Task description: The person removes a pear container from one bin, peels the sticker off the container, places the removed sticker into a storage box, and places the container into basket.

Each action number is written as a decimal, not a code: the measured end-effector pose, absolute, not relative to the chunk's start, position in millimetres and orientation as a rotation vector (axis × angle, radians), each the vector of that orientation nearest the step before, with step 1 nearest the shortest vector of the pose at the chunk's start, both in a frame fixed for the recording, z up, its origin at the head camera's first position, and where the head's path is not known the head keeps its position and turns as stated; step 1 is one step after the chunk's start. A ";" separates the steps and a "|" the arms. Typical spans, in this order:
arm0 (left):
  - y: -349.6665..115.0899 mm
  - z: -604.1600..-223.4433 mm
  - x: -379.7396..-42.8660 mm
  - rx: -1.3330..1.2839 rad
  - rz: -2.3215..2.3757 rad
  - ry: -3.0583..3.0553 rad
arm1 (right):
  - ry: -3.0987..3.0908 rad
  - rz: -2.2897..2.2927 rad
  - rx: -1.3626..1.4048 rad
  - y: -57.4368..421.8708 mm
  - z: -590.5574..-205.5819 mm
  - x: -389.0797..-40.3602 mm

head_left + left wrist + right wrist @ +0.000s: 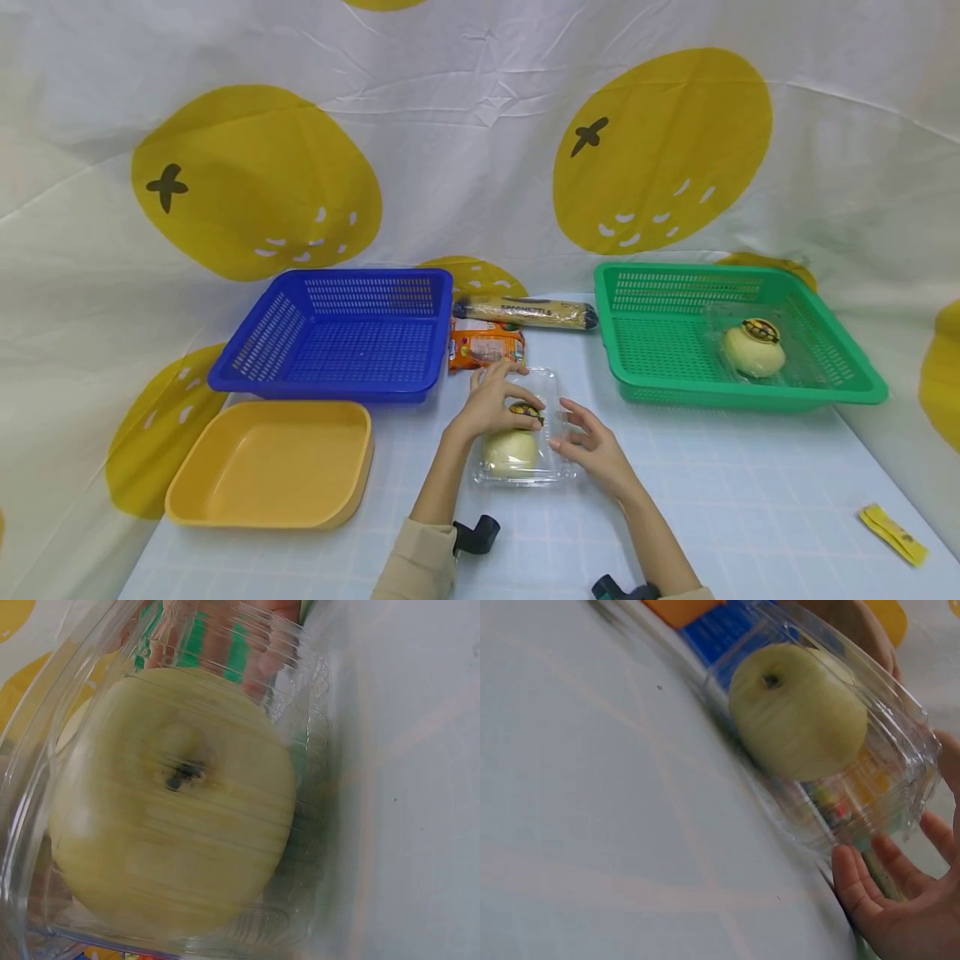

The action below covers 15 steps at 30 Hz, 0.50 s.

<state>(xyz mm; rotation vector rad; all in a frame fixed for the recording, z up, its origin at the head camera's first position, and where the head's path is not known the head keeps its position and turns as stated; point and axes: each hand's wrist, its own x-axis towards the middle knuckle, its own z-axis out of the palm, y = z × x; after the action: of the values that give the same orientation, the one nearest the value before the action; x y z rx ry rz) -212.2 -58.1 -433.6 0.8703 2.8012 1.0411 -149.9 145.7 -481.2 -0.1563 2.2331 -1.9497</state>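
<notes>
A clear plastic clamshell box [550, 385] stands on the table with a round, pale yellow-green fruit [511, 453] inside. The fruit's dark, dimpled end shows through the plastic in both wrist views. My left hand [495, 400] rests over the top of the box, its fingers spread around a black-and-yellow label [527, 411]. Part of the box lies hidden under that hand. My right hand [596, 450] is at the box's right side, fingers loosely extended. In the right wrist view, its fingertips [849, 864] are close to the box edge; contact is unclear.
Behind the box lie an orange packet [486, 346] and a spaghetti pack [525, 312]. A blue basket [330, 388] and yellow tray [270, 462] stand left. At right, a green basket [742, 395] holds another boxed fruit [752, 352]. A small yellow packet [892, 534] lies far right.
</notes>
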 end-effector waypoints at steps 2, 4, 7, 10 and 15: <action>-58.1 -434.1 -212.3 0.877 1.049 2.804 | 2.232 -1.952 -0.156 145.7 -481.5 -150.0; -58.3 -434.2 -212.2 0.881 1.062 2.801 | 2.230 -1.954 -0.159 145.7 -482.0 -150.0; -58.5 -434.7 -212.0 0.885 1.071 2.796 | 2.230 -1.954 -0.162 145.9 -482.8 -149.8; -58.9 -435.0 -211.6 0.885 1.094 2.783 | 2.233 -1.954 -0.165 146.1 -483.2 -149.5; -59.8 -435.4 -210.7 0.881 1.138 2.770 | 2.230 -1.952 -0.169 146.0 -483.1 -149.1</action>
<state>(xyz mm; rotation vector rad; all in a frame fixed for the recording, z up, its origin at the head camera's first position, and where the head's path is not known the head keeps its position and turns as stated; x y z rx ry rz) -210.7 -59.8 -435.4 0.8808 2.7697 1.1383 -149.1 146.0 -483.1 -0.1693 2.2302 -1.9524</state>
